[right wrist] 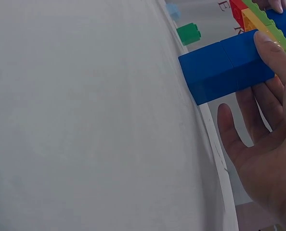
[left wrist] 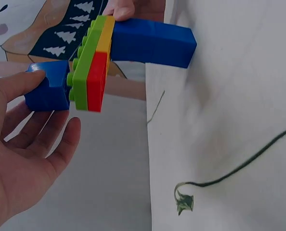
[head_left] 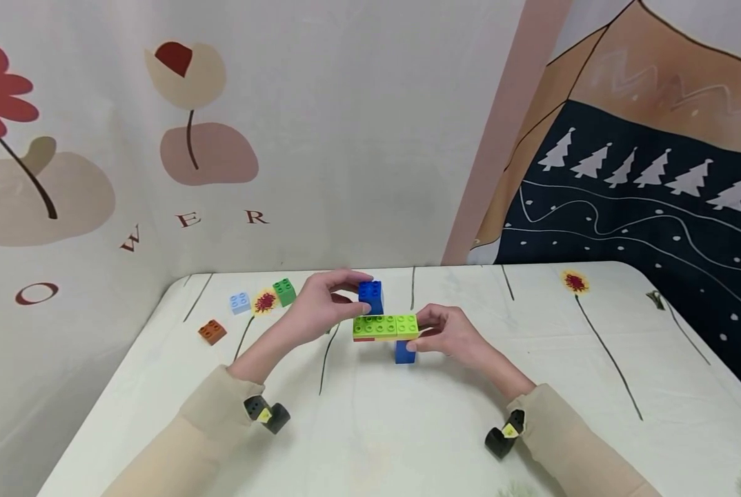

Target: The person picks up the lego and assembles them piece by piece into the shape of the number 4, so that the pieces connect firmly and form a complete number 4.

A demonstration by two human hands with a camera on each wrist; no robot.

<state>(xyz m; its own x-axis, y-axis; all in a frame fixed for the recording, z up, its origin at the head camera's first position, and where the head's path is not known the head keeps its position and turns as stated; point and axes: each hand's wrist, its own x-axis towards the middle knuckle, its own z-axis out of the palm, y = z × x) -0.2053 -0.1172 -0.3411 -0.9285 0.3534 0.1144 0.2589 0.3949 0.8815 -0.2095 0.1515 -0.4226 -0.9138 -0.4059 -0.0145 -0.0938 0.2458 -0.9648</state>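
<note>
My left hand (head_left: 321,304) pinches a blue building block (head_left: 371,297) between thumb and fingers. The block is at the studs of lime-green blocks (head_left: 377,326); whether it is joined to them I cannot tell. Under the lime-green layer sit a red block (left wrist: 97,82) and a yellow-orange block (left wrist: 105,37). A column of stacked blue blocks (right wrist: 229,65) extends down from the yellow-orange one. My right hand (head_left: 454,335) grips this assembly at its right end, thumb on the near side. In the left wrist view, the column's lower end appears close to the table; contact is unclear.
On the white floral tablecloth (head_left: 358,435), to the left, lie a light blue block (head_left: 240,302), a green block (head_left: 285,292) and an orange-brown block (head_left: 212,332). A printed curtain (head_left: 346,138) hangs behind the table's far edge.
</note>
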